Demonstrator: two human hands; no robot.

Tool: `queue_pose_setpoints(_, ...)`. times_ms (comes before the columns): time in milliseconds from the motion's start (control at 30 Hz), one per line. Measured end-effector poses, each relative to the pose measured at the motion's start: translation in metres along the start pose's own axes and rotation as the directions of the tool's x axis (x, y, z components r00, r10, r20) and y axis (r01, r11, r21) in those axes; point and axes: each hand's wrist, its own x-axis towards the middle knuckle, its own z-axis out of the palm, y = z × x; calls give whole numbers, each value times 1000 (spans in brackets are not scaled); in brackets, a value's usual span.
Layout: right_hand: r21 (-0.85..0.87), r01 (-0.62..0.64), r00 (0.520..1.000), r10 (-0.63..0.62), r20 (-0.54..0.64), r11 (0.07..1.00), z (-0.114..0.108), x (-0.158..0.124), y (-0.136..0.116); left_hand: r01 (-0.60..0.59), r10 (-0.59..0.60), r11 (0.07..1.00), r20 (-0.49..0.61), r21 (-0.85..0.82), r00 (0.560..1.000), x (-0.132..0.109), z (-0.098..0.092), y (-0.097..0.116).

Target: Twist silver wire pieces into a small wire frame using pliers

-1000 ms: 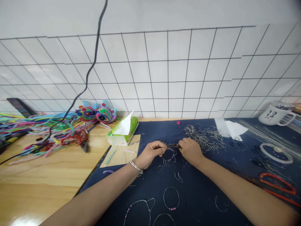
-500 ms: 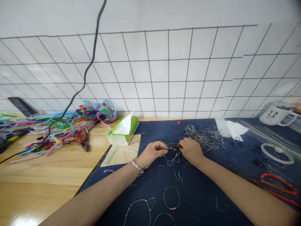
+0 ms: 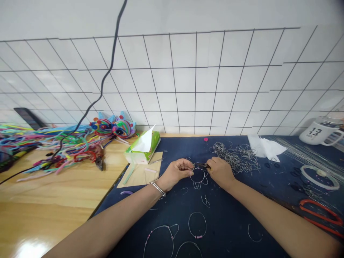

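Observation:
My left hand (image 3: 176, 173), with a silver bangle at the wrist, pinches the top of a thin wire loop (image 3: 199, 178) above the dark blue cloth (image 3: 228, 218). My right hand (image 3: 220, 172) is closed on small dark pliers (image 3: 201, 165) whose tip meets the wire between the two hands. A tangled heap of silver wire (image 3: 236, 157) lies just behind my right hand. Finished wire rings with pink beads (image 3: 197, 225) lie on the cloth nearer to me.
A green tissue pack (image 3: 143, 148) sits at the cloth's left edge beside a tan card (image 3: 139, 175). Coloured pipe cleaners (image 3: 51, 148) and a black cable spread over the wooden table at left. A white mug (image 3: 318, 132), clear ring (image 3: 319, 177) and red-handled scissors (image 3: 321, 213) are right.
Both hands stay together on the wire and pliers. The view has shifted slightly, and the wire loop hangs a little lower under the hands.

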Motion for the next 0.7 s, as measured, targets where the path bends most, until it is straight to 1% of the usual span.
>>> queue_pose_setpoints(233,4,-22,1000,22,6,1000,0,0,1,-34,34,999,9,-28,999,0,-1,0)
queue_pose_setpoints(433,14,-36,999,35,15,999,1,-1,1,-10,10,999,-2,-38,1000,-1,-1,0)
queue_pose_setpoints(700,26,-38,999,37,27,999,0,-1,1,-11,10,999,-29,-40,1000,1,0,-2)
